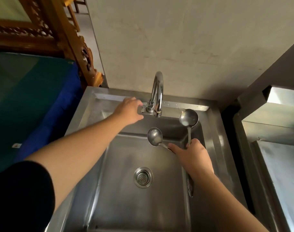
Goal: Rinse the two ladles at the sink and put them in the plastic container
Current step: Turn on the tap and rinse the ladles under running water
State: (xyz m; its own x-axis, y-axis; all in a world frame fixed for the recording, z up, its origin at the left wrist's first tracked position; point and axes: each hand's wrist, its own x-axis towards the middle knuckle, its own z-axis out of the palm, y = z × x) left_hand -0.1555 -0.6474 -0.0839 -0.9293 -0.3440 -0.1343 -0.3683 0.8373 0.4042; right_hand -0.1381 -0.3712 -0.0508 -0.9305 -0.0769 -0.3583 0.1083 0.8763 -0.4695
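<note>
My right hand (pixel 193 159) grips the handles of two steel ladles above the steel sink (pixel 119 205). One ladle's bowl (pixel 155 136) points toward the middle, just below the spout. The other ladle's bowl (pixel 188 117) rises toward the back right rim. A handle end sticks out below my wrist. My left hand (pixel 130 110) reaches across to the lever at the base of the curved chrome tap (pixel 157 94), fingers closed around it. No water stream is visible. No plastic container is in view.
The drain strainer (pixel 143 177) sits in the basin's centre. A blue-and-green covered surface (pixel 34 101) lies to the left, with carved wooden furniture (pixel 72 41) behind it. Steel surfaces (pixel 276 148) stand to the right. A plain wall backs the sink.
</note>
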